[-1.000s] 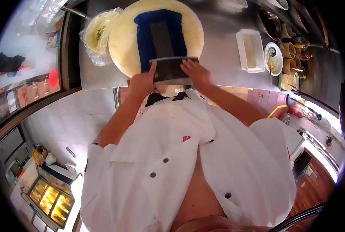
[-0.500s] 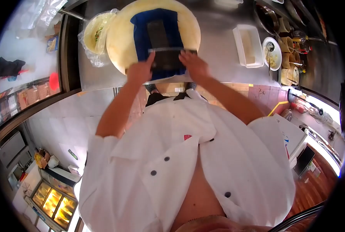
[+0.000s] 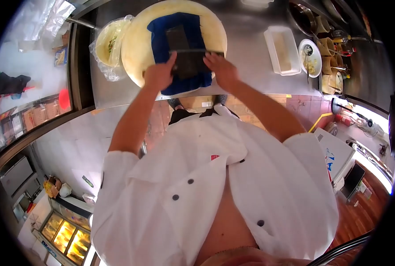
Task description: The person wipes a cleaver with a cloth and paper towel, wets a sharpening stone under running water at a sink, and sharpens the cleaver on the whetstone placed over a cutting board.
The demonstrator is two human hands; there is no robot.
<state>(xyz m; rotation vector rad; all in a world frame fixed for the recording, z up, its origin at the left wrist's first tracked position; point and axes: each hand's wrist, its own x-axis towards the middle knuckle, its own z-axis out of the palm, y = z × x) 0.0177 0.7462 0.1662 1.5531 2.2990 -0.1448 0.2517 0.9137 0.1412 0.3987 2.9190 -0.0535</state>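
A wide dark cleaver (image 3: 189,65) lies across a grey whetstone (image 3: 177,39), its blade covering the stone's near part. My left hand (image 3: 159,74) is closed at the cleaver's left end, thumb along the blade; the handle is mostly hidden by the hand. On the blade's right part press the fingertips of my right hand (image 3: 222,70). Under the stone is a folded blue cloth (image 3: 160,46), spread on a round, pale chopping board (image 3: 134,42).
Left of the board stands a plastic-lined bowl (image 3: 103,48) with green bits. To the right are a white rectangular tub (image 3: 275,48), a white bowl (image 3: 310,62) with a spoon, and several seasoning containers (image 3: 326,46). The steel counter (image 3: 246,57) ends close to my body.
The cleaver and both hands have slid a little away from me along the whetstone. The view has shifted slightly.
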